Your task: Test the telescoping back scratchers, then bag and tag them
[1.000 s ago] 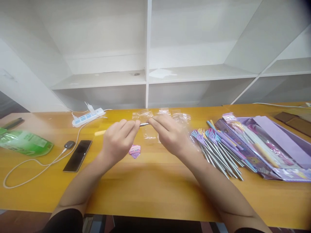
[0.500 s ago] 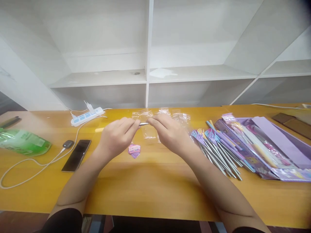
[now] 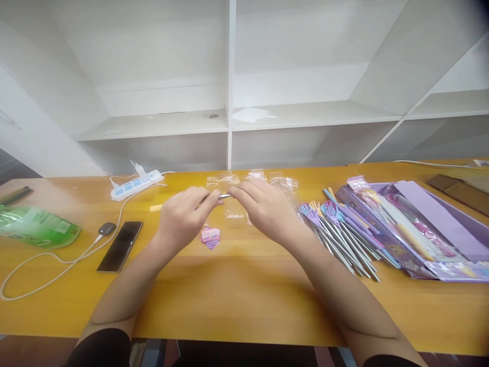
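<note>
My left hand [image 3: 185, 214] is closed around a thin metal rod [image 3: 224, 196], above the middle of the desk. A yellow stick end [image 3: 156, 208] shows past that hand, roughly in line with the rod. With its fingertips, my right hand [image 3: 263, 206] pinches the rod's other end. A short bare length of metal shows between the two hands; the rest is hidden by fingers. Clear plastic bags [image 3: 233, 209] lie flat behind and below the hands. A small fanned stack of pink and purple cards [image 3: 210, 237] lies nearer me.
On the right lie metal rods [image 3: 349, 250] with coloured tops, purple and blue tubes [image 3: 355, 219], and a purple box [image 3: 431, 199] holding bagged items. At left are a phone [image 3: 120, 246], a power strip [image 3: 137, 185], a cable and a green pouch [image 3: 42, 227]. White shelves [image 3: 153, 125] stand behind.
Both hands stay in nearly the same place with the rod between them. My left thumb and forefinger have shifted slightly on it, showing a bit more of the rod. The view moved slightly.
</note>
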`<state>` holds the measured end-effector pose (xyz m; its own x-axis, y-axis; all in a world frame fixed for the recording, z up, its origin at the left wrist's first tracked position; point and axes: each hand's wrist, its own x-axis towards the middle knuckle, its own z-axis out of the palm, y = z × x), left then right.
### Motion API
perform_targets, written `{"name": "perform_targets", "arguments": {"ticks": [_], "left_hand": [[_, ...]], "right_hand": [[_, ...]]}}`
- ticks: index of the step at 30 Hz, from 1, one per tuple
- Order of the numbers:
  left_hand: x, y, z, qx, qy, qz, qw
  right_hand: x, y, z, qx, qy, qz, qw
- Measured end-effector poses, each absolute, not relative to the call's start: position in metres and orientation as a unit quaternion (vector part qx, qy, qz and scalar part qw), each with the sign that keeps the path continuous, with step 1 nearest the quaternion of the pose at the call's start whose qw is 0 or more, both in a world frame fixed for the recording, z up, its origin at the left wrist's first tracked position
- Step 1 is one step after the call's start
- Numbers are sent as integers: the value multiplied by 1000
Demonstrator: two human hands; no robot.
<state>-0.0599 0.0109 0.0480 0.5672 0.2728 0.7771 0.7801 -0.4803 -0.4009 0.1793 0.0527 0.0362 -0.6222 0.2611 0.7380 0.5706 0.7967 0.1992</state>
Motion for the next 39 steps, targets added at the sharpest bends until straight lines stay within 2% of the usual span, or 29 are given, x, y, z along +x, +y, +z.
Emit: {"name": "perform_targets", "arguments": {"ticks": [10,13,16,18,31,33,35,36,39], "left_hand": [[-68,7,58,-787,-325,-340,401],[-99,10,75,-768,-324,-361,418],[-137,13,95,-728,-331,-381,464],[-154,16,102,-722,-313,-378,488],[-174,36,93,-717,-353,-391,456],[-197,37,97,-698,-359,-407,468],[-221,37,101,-672,-342,-428,499],[-231,37,102,-661,-353,-432,503],[-244,40,101,-663,-383,-420,487]], "right_hand": [[189,61,44,-209,-852,-284,386],[229,82,53,-224,-828,-309,410],[284,109,61,-282,-741,-364,488],[312,123,63,-317,-727,-367,486],[334,132,62,-282,-724,-376,504],[358,142,60,-265,-698,-401,531],[389,154,56,-230,-610,-468,596],[404,160,54,-237,-593,-490,593],[434,171,46,-337,-591,-458,572]]}}
